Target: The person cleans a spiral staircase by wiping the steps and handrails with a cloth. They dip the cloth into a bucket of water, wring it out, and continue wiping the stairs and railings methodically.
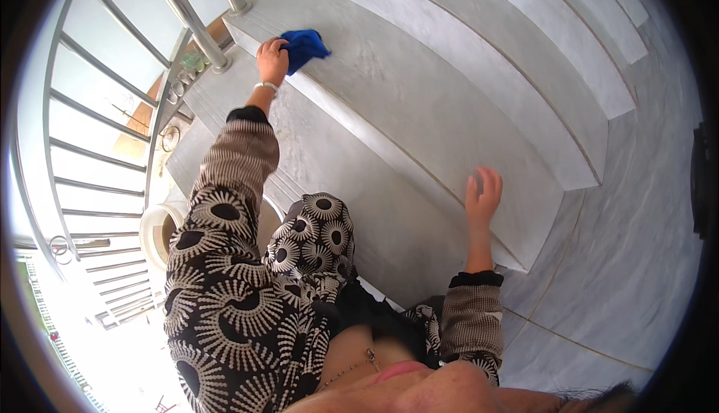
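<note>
My left hand (273, 60) grips a blue cloth (305, 48) at the upper left, at the front edge of a grey marble stair tread (387, 87). The cloth spreads onto the tread beside the hand. A light-coloured bracelet (266, 86) circles that wrist. My right hand (483, 193) is over the right part of the same tread, near its front edge, with the fingers slightly curled and nothing in them. Whether it touches the stone I cannot tell.
A metal railing (104, 112) with steel posts (188, 17) runs along the left. Small glass vessels (181, 84) stand by the wall behind it. A pale bucket (160, 233) is left of my sleeve. More marble steps (505, 65) rise beyond; a tiled wall or floor (618, 256) lies right.
</note>
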